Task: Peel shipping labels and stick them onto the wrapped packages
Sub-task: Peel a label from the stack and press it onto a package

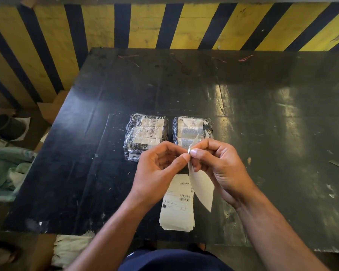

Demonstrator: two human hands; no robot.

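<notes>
So the person has both hands up in the middle of the frame, working one label (201, 185) at its top corner. The left hand (157, 169) pinches that corner between thumb and forefinger, the rest of its fingers loosely curled, and the right hand (217, 167) pinches right next to it, thumbnail at the paper edge, looks like it's trying to split the sticker from its backing. The sheet hangs down from the pinch, blank side showing, curling a bit. Under it, lower center, sits a stack of labels (177, 208) on the dark surface (262, 133), printed side up with barcodes. Just above the hands are two wrapped packages side by side: the left package (145, 133) already seems to carry a barcode label under shiny film, the right package (192, 130) has a pale patch on top but no barcode that can be made out. Handling guess: the label is feather-light, floppy, and will fold onto itself once the sticky side is free, so hold it by the corners and edges, keep it taut, and lay it down from one edge. The packages look soft and slippery in that plastic, so a steadying hand on one while pressing seems wise.
</notes>
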